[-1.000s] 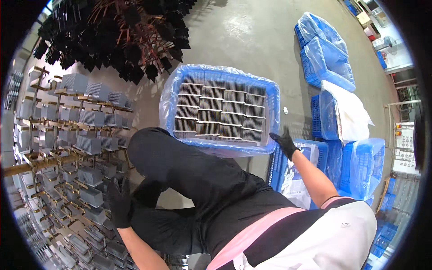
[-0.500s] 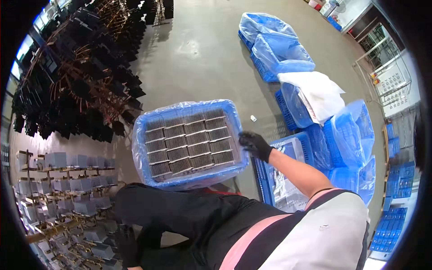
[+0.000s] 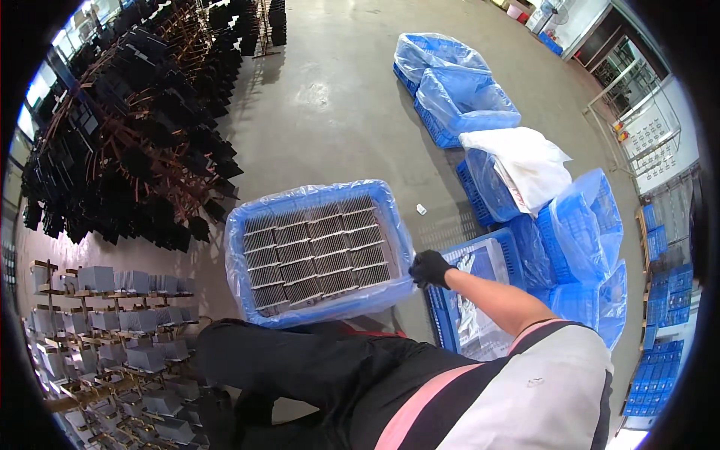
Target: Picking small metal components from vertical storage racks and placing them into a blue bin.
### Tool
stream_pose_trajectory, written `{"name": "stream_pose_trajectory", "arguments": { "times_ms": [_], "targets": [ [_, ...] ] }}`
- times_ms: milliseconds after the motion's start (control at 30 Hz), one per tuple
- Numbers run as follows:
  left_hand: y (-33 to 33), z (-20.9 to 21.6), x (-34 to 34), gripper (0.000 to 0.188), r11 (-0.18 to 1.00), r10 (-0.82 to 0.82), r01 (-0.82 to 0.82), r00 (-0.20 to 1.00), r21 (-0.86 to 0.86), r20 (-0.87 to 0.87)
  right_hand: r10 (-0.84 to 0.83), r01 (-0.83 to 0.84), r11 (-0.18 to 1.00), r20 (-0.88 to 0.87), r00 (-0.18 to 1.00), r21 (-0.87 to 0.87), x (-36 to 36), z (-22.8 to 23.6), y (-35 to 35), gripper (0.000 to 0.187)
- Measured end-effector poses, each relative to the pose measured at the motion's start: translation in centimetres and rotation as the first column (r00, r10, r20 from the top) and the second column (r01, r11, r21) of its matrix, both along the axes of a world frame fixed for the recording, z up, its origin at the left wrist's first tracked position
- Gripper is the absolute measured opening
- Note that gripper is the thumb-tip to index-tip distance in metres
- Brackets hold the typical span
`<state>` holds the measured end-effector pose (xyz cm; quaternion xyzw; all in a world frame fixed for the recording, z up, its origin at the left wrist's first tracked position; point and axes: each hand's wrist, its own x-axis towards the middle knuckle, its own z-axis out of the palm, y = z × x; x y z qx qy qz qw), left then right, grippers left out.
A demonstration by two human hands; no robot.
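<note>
My right hand [image 3: 430,269], in a black glove, is closed at the near right edge of a blue crate [image 3: 319,318]. Its curled fingers meet the clear plastic liner [image 3: 403,251] folded over that rim. Rows of dark finned metal heat sinks [image 3: 315,250] fill the crate, packed side by side with their fins up. Low at the left, beside my trouser leg, a dark shape that seems to be my left hand [image 3: 216,417] blends into the black cloth, and its fingers cannot be made out.
Right of the crate stands another blue crate [image 3: 512,247] holding a clear bag and pale gloves [image 3: 466,296]. More lined crates [image 3: 469,97] run up the right side, one under white cloth [image 3: 517,161]. Racks of black parts [image 3: 135,150] and grey blocks [image 3: 142,319] line the left. A small white object [image 3: 421,209] lies on the floor.
My right hand has slid nearer to me along the crate's right edge, its fingers now more curled. The whole view has shifted slightly; the heat sinks keep their arrangement.
</note>
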<state>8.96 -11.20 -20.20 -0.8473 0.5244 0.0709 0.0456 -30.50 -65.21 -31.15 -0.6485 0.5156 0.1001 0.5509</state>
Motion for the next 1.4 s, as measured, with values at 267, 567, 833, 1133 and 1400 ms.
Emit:
{"name": "stream_pose_trajectory", "arguments": {
  "times_ms": [267, 567, 833, 1133, 1400],
  "targets": [
    [-3.6, 0.9, 0.2, 0.034, 0.984, 0.176, -0.160, 0.932, 0.076, -0.318, -0.197, 0.262, 0.965, 0.661, 0.724, 0.001, 11.3, -5.4, -11.4, 0.012],
    [-6.4, 0.0, 0.7, 0.048, 0.938, 0.309, -0.347, 0.803, 0.022, -0.509, -0.100, 0.408, 0.838, 0.633, 0.768, -0.362, 9.0, -2.5, -12.2, 0.014],
    [-1.0, -17.0, 9.6, 0.056, 0.895, 0.367, -0.428, 0.542, 0.127, -0.756, -0.103, 0.383, 0.673, 0.433, 0.895, -0.632, 9.4, -3.8, -15.9, 0.004],
    [4.2, -27.2, 11.4, 0.047, 0.695, 0.319, -0.710, 0.166, 0.111, -0.933, -0.160, 0.446, 0.807, 0.584, 0.796, -0.387, 10.6, -6.1, -18.3, 0.007],
    [-10.8, -17.7, 2.8, 0.044, 0.823, 0.266, -0.562, 0.508, -0.082, -0.820, -0.372, 0.392, 0.668, 0.173, 0.912, -0.633, 12.1, -2.3, -20.5, 0.019]
  ]
}}
